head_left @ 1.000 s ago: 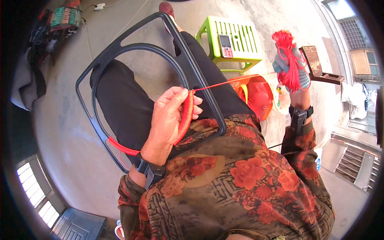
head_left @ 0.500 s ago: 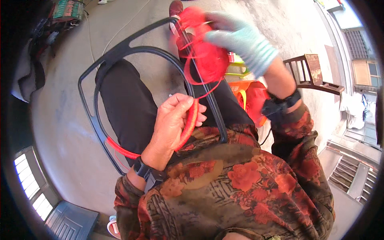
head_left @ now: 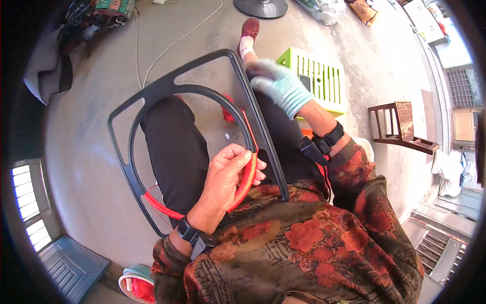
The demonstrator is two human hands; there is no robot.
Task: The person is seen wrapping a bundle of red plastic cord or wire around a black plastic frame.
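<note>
A black frame [head_left: 261,119] with a round inner ring [head_left: 200,90] lies across my lap. Bright red cord [head_left: 247,185] is wound tightly round the ring's near part. My left hand [head_left: 223,177] is bare and closed round this wrapped stretch, its thumb pressed near where the winding ends. From there a strand runs up along the ring. Part of a red cord bundle [head_left: 229,112] shows through the ring's opening, low between my legs. My right hand [head_left: 283,87], in a pale striped glove, is just right of the frame's far bar. Motion smears its fingers.
A lime-green slotted plastic stool [head_left: 321,81] stands beyond my right hand. Further right is a small wooden chair [head_left: 402,124]. Bowls with red material [head_left: 139,290] sit at the lower left. A white cable [head_left: 169,38] crosses the floor, and a round dark base [head_left: 260,7] stands far off.
The red cord bundle has gone from my right hand at the frame's far bar to below the ring. My right hand has moved lower and closer. My left hand keeps its hold.
</note>
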